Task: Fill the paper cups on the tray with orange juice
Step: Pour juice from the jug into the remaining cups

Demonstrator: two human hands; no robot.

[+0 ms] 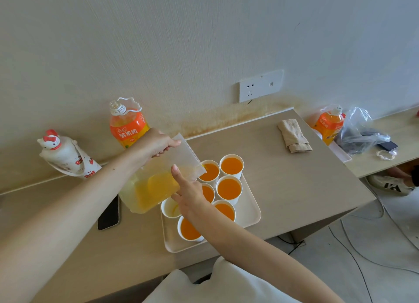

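Head view: a translucent plastic jug (pixel 156 189), partly filled with orange juice, is held tilted above a cream rectangular tray (pixel 251 208) on a light wooden table (pixel 294 185). The jug's upper rear edge is gripped by the left hand (pixel 156 145), whose fingers are curled round it. The jug's near side is steadied by the right hand (pixel 190 197), whose fingers are kept straight and spread, the index finger laid flat against the plastic. The spout is lowered over the far-left one of seven white paper cups (pixel 229 188) that are grouped on the tray. Orange juice is seen in six of them; the cup under the jug's body is nearly empty. An uncapped orange-labelled juice bottle (pixel 128 127) is stood against the wall behind the jug, a black phone (pixel 108 214) is laid left of the tray, and a folded beige cloth (pixel 294 135) lies at the table's far right.
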